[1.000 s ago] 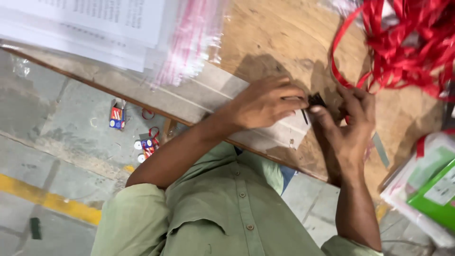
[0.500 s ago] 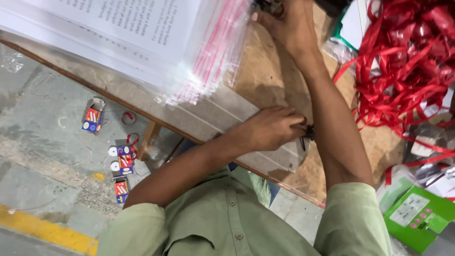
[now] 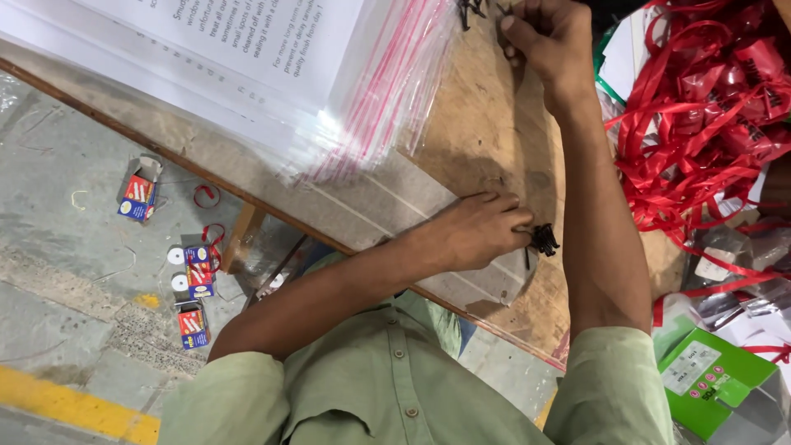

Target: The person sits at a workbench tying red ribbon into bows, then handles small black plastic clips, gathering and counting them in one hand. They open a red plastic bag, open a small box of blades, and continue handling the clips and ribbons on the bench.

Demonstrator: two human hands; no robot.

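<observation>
My left hand (image 3: 474,232) rests on the wooden table (image 3: 486,140), its fingers pinched on a small bunch of black clips (image 3: 544,239) near the table's front edge. My right hand (image 3: 550,37) is stretched far across the table, fingers closed around small black pieces (image 3: 471,10) from a heap at the top edge of the head view. Both arms wear light green sleeves.
A thick stack of clear zip bags with printed sheets (image 3: 272,74) covers the table's left part. A tangle of red ribbon (image 3: 709,115) lies at the right, a green box (image 3: 713,383) below it. Small boxes (image 3: 138,194) and scraps lie on the concrete floor.
My right hand left the clips at my left hand and reached away to the far heap of black pieces. My left hand stayed put, still pinching the clips.
</observation>
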